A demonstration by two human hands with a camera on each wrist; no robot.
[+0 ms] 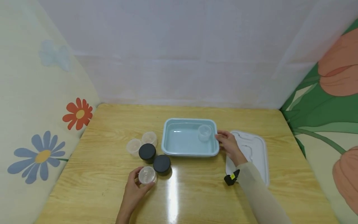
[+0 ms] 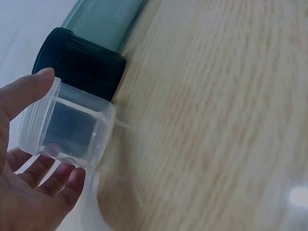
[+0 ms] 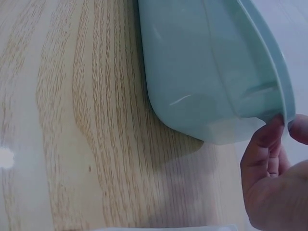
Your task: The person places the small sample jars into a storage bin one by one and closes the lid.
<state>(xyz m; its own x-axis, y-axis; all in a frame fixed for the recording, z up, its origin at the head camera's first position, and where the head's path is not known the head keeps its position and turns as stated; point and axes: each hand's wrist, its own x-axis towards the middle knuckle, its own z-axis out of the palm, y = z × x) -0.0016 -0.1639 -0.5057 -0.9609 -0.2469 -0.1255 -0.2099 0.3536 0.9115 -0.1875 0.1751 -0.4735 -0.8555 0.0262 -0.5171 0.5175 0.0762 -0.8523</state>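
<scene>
My left hand grips a small clear plastic jar by its sides. In the left wrist view the thumb lies at the ribbed rim of the jar while the other fingers curl at the opposite side. Right beside it stand two black-topped jars, one nearer and one farther back. My right hand pinches the right rim of a light blue rectangular tub; the right wrist view shows thumb and fingers on either side of the rim. One clear jar stands inside the tub, at its right end.
Two more clear jars, a left one and a right one, stand behind the black-topped ones. A whitish rectangular lid lies at the right, partly under the right forearm. The wooden table ends at a white cloth backdrop.
</scene>
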